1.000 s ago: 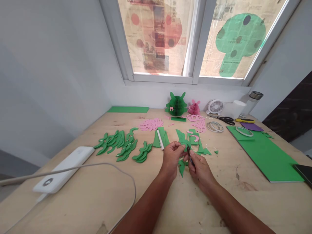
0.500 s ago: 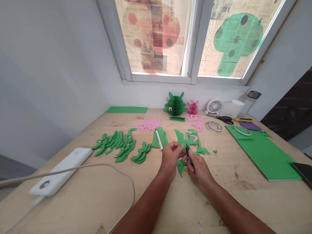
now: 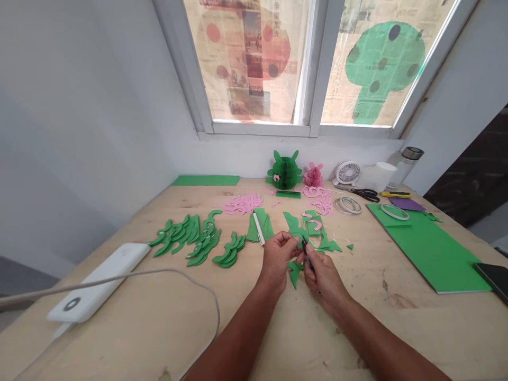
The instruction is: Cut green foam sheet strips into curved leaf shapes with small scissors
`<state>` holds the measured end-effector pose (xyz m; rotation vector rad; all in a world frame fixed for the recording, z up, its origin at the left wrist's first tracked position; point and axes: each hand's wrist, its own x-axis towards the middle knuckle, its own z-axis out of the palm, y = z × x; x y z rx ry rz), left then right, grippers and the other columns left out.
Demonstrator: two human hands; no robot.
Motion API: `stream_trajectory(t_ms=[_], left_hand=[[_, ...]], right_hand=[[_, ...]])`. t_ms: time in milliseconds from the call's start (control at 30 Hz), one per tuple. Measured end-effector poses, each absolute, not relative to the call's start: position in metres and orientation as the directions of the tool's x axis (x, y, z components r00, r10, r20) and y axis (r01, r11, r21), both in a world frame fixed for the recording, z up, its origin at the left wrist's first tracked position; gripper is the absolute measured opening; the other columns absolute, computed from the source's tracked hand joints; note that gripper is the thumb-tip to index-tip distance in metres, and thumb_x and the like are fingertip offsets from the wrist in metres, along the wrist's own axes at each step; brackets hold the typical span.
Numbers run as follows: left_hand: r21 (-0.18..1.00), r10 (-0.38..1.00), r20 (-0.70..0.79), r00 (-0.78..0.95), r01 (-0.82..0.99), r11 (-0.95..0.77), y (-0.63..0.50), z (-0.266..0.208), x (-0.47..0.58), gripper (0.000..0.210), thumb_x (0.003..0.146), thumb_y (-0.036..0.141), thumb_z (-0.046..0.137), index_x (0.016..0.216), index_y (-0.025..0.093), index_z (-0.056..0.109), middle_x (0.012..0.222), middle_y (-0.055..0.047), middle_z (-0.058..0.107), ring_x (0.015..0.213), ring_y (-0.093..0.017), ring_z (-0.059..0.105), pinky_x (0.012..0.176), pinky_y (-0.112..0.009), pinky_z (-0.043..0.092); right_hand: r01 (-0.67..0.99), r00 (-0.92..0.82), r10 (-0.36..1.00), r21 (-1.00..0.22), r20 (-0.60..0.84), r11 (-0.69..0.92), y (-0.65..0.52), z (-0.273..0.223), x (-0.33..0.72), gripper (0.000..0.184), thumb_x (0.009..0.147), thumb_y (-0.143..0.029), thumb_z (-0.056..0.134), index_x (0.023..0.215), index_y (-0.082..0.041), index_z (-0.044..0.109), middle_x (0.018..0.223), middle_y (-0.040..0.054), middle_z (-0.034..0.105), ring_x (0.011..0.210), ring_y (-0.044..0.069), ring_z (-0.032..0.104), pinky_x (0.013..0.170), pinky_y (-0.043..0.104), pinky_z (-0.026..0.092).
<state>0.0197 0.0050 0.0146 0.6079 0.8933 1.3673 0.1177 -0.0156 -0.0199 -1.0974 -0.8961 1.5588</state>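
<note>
My left hand (image 3: 280, 256) is closed in a pinch on a small curved green paper piece (image 3: 299, 233), mostly hidden by the fingertips. Against it, my right hand (image 3: 323, 270) grips a slim black pen-like tool (image 3: 308, 259), its upper end meeting the left fingertips. Around both hands lie green paper scraps (image 3: 293, 275) and a curved pink strip (image 3: 315, 225). A white pen (image 3: 259, 228) rests on folded green paper (image 3: 266, 225) left of the hands. Farther left, curved green paper pieces (image 3: 230, 250) are heaped in rows.
A white power bank (image 3: 99, 283) and its cable (image 3: 170, 269) occupy the left. Pink cutouts (image 3: 243, 203), a green paper figure (image 3: 284, 172) and a pink one (image 3: 313, 174) stand behind. Tape rolls (image 3: 347, 206), black scissors (image 3: 365, 194), a green sheet (image 3: 432, 254) and a phone (image 3: 492, 278) are rightward.
The view has shifted very slightly. Both hands keep almost the same position and grip, with the black tool still against the left fingertips.
</note>
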Motion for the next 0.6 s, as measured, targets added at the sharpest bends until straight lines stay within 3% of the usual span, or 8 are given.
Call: stream_trajectory(t_ms=[600], left_hand=[[0.822, 0.988, -0.153, 0.010, -0.554, 0.133, 0.0048, 0.0134, 0.0191, 0.028, 0.055, 0.023, 0.069, 0.055, 0.018, 0.041, 0.040, 0.010, 0.040, 0.032, -0.006, 0.038, 0.047, -0.023, 0.038]], right_hand=[[-0.349, -0.102, 0.966, -0.900, -0.239, -0.260, -0.0184, -0.0169, 0.1161, 0.045, 0.073, -0.059, 0.056, 0.066, -0.015, 0.054, 0.036, -0.0102, 0.031, 0.031, 0.003, 0.018, 0.032, 0.018, 0.012]])
